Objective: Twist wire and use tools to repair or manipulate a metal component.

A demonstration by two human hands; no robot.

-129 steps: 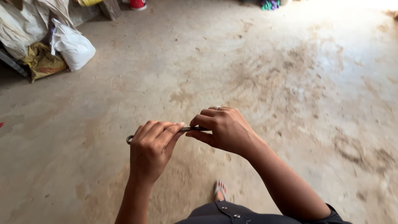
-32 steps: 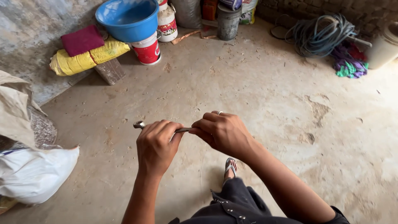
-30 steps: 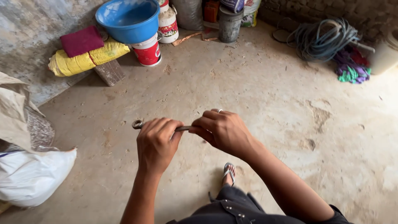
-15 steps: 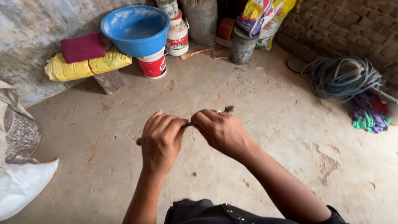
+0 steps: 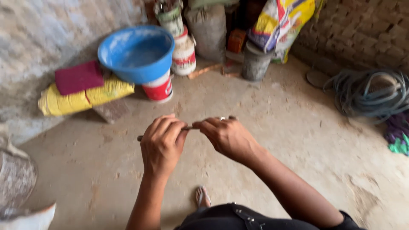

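Both hands are raised in front of me over a bare concrete floor. My left hand and my right hand grip a thin grey metal tool between them, held roughly level. One end of the tool pokes out to the left of the left fist and the other end shows past the right knuckles. Most of its length is hidden inside the fingers. A ring shows on the right hand.
A blue basin sits on a red and white bucket by the wall, beside yellow sacks. More buckets, a grey pot and printed bags stand behind. A coiled hose lies at right. My foot shows below.
The view has swung and moved closer to the basin, buckets and bags at the wall. Both hands keep the same grip on the metal tool.
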